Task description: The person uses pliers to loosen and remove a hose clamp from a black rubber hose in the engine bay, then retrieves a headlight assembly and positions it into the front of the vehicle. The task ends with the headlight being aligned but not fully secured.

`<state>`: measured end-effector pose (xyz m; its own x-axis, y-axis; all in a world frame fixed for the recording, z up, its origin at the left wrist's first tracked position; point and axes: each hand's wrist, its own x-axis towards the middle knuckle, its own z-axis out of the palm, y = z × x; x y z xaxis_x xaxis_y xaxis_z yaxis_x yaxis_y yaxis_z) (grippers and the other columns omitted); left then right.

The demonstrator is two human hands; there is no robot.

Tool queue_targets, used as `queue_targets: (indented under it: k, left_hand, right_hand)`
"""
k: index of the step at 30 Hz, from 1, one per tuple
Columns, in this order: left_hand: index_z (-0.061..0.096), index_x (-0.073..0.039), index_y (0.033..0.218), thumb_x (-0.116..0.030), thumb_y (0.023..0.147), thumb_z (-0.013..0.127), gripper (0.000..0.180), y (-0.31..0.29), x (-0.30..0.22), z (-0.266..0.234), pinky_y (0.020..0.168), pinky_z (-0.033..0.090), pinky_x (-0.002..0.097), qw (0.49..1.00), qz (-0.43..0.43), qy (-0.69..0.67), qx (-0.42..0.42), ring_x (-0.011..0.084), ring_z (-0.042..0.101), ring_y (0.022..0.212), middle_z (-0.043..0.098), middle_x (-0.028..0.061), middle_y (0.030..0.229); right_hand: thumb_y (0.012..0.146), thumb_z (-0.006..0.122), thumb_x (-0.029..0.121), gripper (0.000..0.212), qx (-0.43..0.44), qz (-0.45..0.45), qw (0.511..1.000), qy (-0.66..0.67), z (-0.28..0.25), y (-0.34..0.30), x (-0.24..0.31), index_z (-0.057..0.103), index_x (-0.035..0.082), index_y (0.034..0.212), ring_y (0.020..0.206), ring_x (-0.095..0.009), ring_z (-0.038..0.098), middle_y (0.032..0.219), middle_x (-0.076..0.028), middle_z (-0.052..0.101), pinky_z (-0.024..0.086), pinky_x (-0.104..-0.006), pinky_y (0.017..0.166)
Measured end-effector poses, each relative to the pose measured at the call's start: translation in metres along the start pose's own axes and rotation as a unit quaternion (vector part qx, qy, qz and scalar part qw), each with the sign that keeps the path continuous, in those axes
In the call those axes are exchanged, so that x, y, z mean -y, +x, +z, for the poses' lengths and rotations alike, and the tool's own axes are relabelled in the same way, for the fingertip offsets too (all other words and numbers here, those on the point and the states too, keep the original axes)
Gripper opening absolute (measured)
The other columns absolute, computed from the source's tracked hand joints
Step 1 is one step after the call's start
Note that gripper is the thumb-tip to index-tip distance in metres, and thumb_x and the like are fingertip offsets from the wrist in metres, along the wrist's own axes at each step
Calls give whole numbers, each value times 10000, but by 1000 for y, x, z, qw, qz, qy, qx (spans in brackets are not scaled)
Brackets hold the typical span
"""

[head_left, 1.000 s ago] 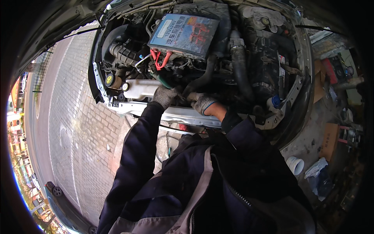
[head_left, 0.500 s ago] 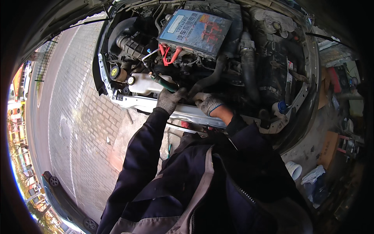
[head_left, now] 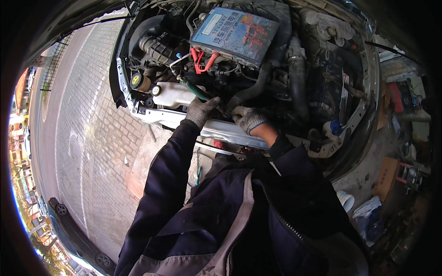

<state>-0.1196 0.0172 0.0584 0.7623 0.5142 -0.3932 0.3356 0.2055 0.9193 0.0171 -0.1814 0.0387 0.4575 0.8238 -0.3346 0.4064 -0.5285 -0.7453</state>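
Observation:
Both my hands, in grey knit gloves, are at the front of an open engine bay, just behind the silver front crossmember (head_left: pixel 221 131). My left hand (head_left: pixel 201 112) is closed at the lower end of a dark green tube-like piece (head_left: pixel 195 90), beside the white coolant reservoir (head_left: pixel 172 95). To its right my right hand (head_left: pixel 249 119) has its fingers curled down near the lower end of a black radiator hose (head_left: pixel 251 90). What those fingers hold, if anything, is hidden in the dark gap. The two hands are slightly apart.
A blue flat case (head_left: pixel 235 37) with red clamps (head_left: pixel 209 62) lies on top of the engine. A yellow-marked cap (head_left: pixel 136 81) is at the left and a blue cap (head_left: pixel 335 126) at the right. A cardboard box (head_left: pixel 386 178) and a white bucket (head_left: pixel 344 201) stand on the floor.
My right hand's fingers have drawn back a little from my left hand, widening the gap between them. The left hand stays by the green piece. The whole view has shifted slightly.

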Motion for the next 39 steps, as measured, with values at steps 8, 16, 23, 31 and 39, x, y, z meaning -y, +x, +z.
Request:
queue_targets:
  k: [8,16,23,31,39]
  left_hand:
    - [689,18,1211,-282,954,842,423,-5,-11,16,856,599,380,997,55,57,11,196,724,927,762,83,1043]
    - [688,1,1109,-312,932,848,394,-5,-12,11,839,594,381,994,15,112,5,196,718,918,764,96,993]
    - [672,11,1124,-329,916,858,440,-11,-2,11,856,594,384,995,76,55,-29,202,715,936,743,98,994]
    - [681,11,1304,-313,920,855,531,2,16,7,936,589,381,987,87,133,-32,230,744,1032,786,138,1106]
    - [710,0,1294,-235,910,850,472,-3,5,11,1107,543,409,982,122,146,10,251,710,1259,763,178,1289]
  right_hand:
    - [1017,700,273,311,11,11,1000,5,-3,0,1,795,109,1264,1156,-389,739,1243,-200,779,580,-444,1017]
    - [1022,706,269,325,30,-12,999,-8,-5,-1,0,780,100,1290,1166,-392,733,1247,-211,775,570,-445,1026]
    - [1015,719,265,323,29,-17,999,-13,-1,2,-7,777,94,1283,1134,-381,742,1210,-205,783,578,-436,1006]
    - [970,801,174,363,-53,-59,990,117,-27,6,44,739,44,1303,1163,-307,754,1238,-185,777,592,-385,1016]
    - [833,936,189,539,-44,-331,938,95,-59,39,152,742,-4,1297,1053,-250,760,1172,-165,783,613,-386,959]
